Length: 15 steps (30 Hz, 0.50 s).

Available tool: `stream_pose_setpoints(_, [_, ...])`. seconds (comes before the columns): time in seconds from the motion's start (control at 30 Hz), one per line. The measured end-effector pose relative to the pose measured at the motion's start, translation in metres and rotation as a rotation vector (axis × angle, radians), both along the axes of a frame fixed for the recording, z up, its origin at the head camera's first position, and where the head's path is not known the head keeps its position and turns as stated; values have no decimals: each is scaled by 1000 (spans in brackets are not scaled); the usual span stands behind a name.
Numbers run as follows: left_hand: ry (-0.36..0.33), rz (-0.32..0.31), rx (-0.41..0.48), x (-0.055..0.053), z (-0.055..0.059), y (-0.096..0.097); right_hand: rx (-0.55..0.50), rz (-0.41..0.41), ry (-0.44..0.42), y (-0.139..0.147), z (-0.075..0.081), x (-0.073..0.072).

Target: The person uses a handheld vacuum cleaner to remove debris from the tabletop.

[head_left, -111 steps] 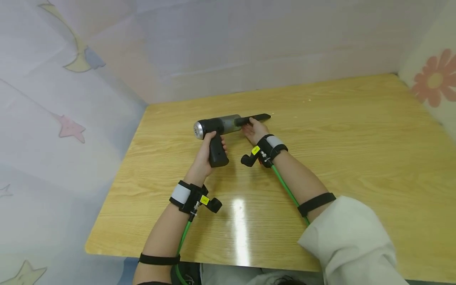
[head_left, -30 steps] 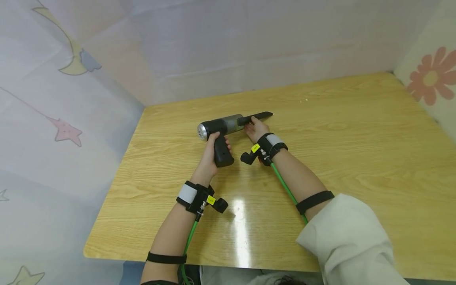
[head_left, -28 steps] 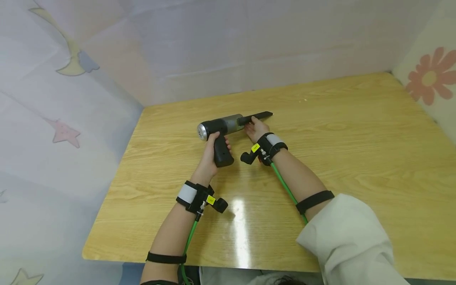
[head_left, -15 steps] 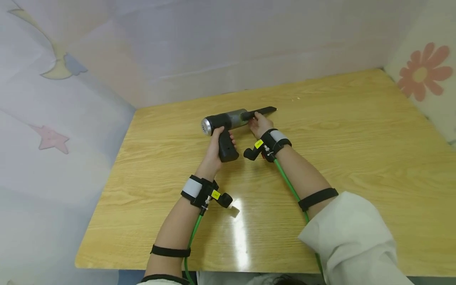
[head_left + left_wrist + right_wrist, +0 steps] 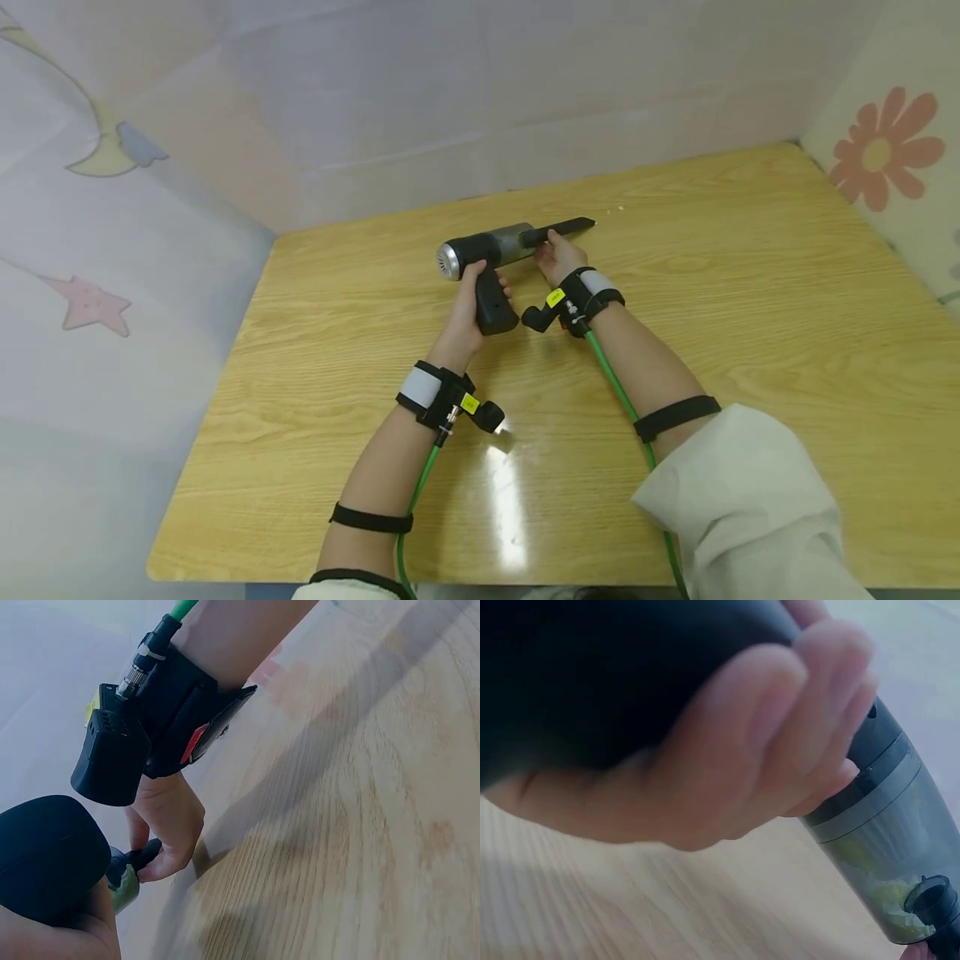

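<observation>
A handheld vacuum cleaner [image 5: 471, 251], black with a silver vented end, is held low at the table's far half. My left hand [image 5: 465, 310] grips its pistol handle [image 5: 495, 304], fingers wrapped round it in the right wrist view. On the other end sits a flat black crevice nozzle [image 5: 576, 226], pinched near its base by my right hand [image 5: 558, 257]. Through the clear dust cup [image 5: 885, 855], crumpled yellow-green and whitish bits show. The nozzle tip points right, towards small pale crumbs [image 5: 620, 208] on the tabletop. Whether the tip touches the wood I cannot tell.
The wooden table [image 5: 315, 400] ends at a pale fabric backdrop [image 5: 390, 108] behind and on both sides. Wrist cameras on black straps and green cables [image 5: 611, 375] run along both forearms.
Both hands have carried the vacuum cleaner right and slightly away from the body, so the nozzle tip is nearer the crumbs. The grips look the same. The head view has also shifted.
</observation>
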<state>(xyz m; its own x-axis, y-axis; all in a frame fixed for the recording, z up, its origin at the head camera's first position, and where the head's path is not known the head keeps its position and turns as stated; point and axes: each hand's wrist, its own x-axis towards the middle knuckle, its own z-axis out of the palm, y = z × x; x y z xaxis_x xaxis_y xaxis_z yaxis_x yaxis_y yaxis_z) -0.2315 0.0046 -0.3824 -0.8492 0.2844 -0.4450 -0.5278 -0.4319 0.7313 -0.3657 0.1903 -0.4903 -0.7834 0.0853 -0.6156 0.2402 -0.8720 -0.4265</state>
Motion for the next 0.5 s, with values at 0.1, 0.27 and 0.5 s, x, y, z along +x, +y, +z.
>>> stream_pose_setpoints(0.1, [-13,4,18,0,1,4,-69,-6,4,19,-43,-33])
stream_pose_setpoints(0.27, [-41,4,59,-1,2,11,-111,-23,-13,35,-64,-51])
stream_pose_setpoints(0.5, [-19,-8,58,-3,3,18,-104,-56,13,37,-40,-29])
